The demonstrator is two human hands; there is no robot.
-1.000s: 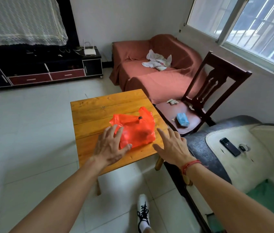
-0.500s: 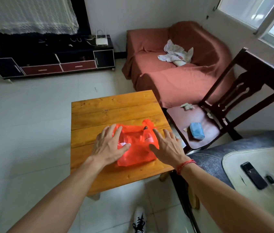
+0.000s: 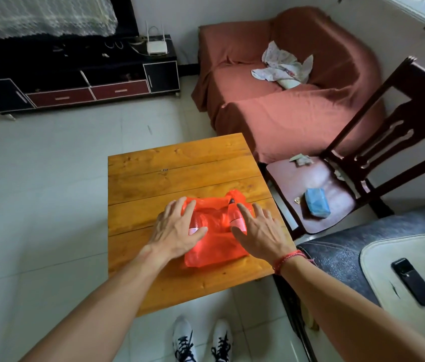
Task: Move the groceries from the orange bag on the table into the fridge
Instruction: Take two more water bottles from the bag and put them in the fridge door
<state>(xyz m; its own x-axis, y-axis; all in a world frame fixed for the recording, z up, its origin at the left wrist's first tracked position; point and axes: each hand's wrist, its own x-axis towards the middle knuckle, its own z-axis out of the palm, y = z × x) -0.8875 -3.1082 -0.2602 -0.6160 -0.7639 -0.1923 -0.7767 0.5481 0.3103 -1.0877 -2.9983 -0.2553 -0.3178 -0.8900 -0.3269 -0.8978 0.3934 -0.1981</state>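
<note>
A thin orange plastic bag (image 3: 214, 246) lies flat on the small wooden table (image 3: 180, 173). Bottles show through it: one with a dark cap (image 3: 236, 218) on the right side, another with a pale label (image 3: 197, 226) on the left. My left hand (image 3: 177, 231) rests on the bag's left side with fingers spread and straight. On the bag's right side lies my right hand (image 3: 258, 231), fingers also spread, a red string on its wrist. No fridge is in view.
A dark wooden chair (image 3: 349, 173) with a blue packet (image 3: 317, 202) on its seat stands right of the table. Behind it is a red-covered sofa (image 3: 284, 100). A TV cabinet (image 3: 75, 82) lines the far wall. A phone (image 3: 413, 282) lies on a cushioned seat at right. Tiled floor lies left.
Both hands have moved forward from the table's near edge onto the bag and now lie flat on its two sides. I have stepped closer to the table.
</note>
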